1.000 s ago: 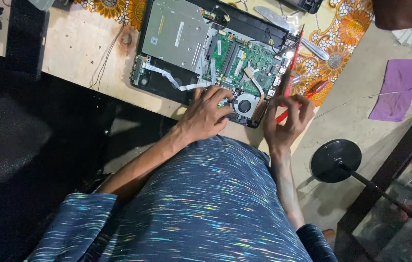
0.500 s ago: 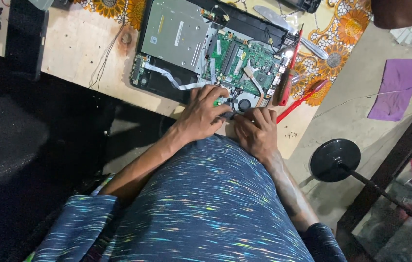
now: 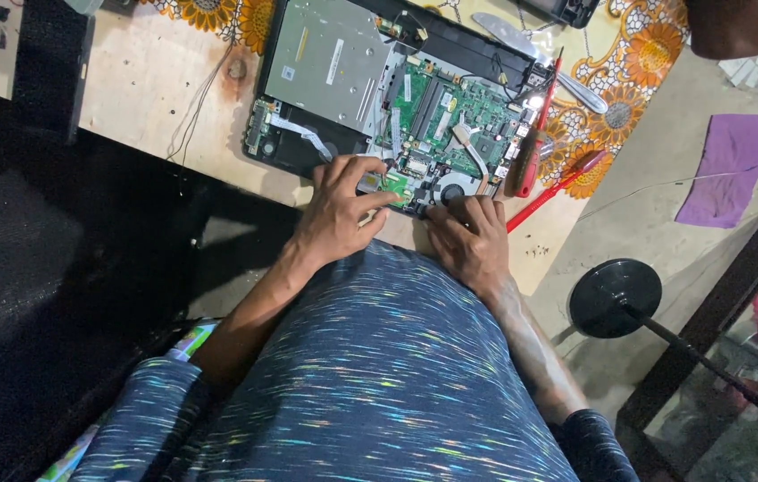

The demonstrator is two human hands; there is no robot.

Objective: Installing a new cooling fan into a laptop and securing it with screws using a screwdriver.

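Note:
An opened laptop (image 3: 334,62) lies bottom-up on a wooden table (image 3: 156,98), showing its green circuit board (image 3: 450,112) and a round fan (image 3: 452,190). My left hand (image 3: 339,214) rests on the laptop's near edge, thumb and fingers pinched around a small green board (image 3: 394,185) beside the fan. My right hand (image 3: 470,236) is just right of it. Its curled fingertips press on the laptop's near corner by the fan, with nothing visible in them. A red-and-black screwdriver (image 3: 529,156) lies along the laptop's right edge.
A thin red tool (image 3: 558,187) lies on the flowered cloth (image 3: 642,54) right of the laptop. A metal blade (image 3: 575,89) lies farther back. A black round stand base (image 3: 616,296) and a purple cloth (image 3: 727,170) are on the floor. Another person's arm (image 3: 741,22) is at the top right.
My right hand has left the red tools at the laptop's right edge and moved left to the corner by the fan. My left hand stayed in place.

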